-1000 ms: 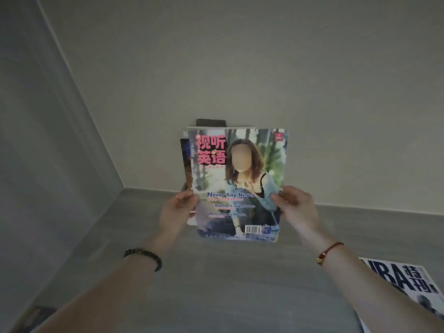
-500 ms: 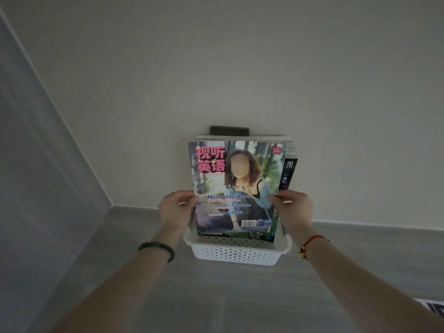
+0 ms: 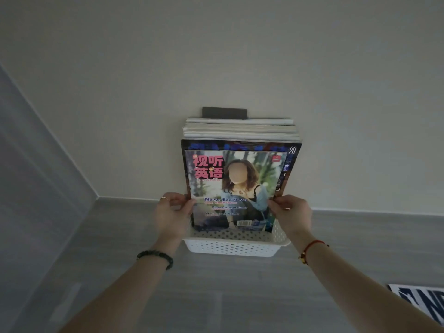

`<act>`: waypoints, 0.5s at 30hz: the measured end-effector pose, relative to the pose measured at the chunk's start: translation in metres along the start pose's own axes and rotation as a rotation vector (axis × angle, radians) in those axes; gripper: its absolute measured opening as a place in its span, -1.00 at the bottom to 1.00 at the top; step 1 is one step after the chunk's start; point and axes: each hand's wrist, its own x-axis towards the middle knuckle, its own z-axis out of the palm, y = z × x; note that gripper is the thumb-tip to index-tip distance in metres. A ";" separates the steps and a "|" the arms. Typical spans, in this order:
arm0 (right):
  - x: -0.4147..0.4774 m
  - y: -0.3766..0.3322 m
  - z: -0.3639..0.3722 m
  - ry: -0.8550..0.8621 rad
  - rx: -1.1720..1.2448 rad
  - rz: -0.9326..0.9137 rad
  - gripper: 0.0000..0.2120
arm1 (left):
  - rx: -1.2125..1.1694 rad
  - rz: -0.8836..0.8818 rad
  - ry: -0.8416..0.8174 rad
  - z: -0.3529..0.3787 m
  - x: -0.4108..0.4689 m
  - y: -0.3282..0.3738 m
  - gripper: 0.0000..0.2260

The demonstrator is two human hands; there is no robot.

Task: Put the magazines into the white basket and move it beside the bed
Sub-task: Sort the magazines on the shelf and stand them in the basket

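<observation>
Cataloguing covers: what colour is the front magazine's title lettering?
Pink title lettering on the front magazine; head view.

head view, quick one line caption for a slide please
A magazine held upright in the white basket by left hand and right hand, in front of other magazines.

The scene is dim under soft, even light with a grey cast; no hard shadows or glare show. The wall (image 3: 240, 56) darkens toward the left edge. The front magazine (image 3: 230, 188) reads fairly sharp at centre, while the forearms (image 3: 120, 292) and the magazine in the lower right corner (image 3: 422, 306) look soft and stretched.
</observation>
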 end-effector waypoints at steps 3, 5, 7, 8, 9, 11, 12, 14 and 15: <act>-0.002 0.002 -0.015 -0.017 0.010 0.007 -0.89 | 0.024 0.024 -0.028 -0.002 -0.010 0.006 -0.81; -0.008 0.007 -0.035 -0.016 0.050 0.020 -0.93 | 0.035 0.056 -0.058 0.000 -0.023 0.011 -0.83; -0.016 0.015 -0.060 -0.032 0.123 0.039 -0.94 | 0.028 0.057 -0.106 0.006 -0.042 0.015 -0.87; -0.021 0.020 -0.074 -0.037 0.156 0.050 -0.89 | 0.017 0.051 -0.129 0.010 -0.052 0.016 -0.89; -0.026 0.026 -0.089 -0.036 0.188 0.064 -0.84 | 0.001 0.044 -0.148 0.015 -0.063 0.017 -0.90; -0.035 0.040 -0.119 -0.023 0.250 0.098 -0.80 | -0.013 0.016 -0.186 0.030 -0.087 0.017 -0.93; -0.040 0.050 -0.134 -0.015 0.275 0.118 -0.80 | -0.007 0.008 -0.214 0.039 -0.101 0.016 -0.92; -0.052 0.073 -0.166 0.005 0.282 0.151 -0.85 | 0.007 -0.021 -0.283 0.061 -0.134 0.013 -0.92; -0.059 0.086 -0.184 0.020 0.262 0.168 -0.89 | 0.010 -0.049 -0.316 0.072 -0.152 0.010 -0.92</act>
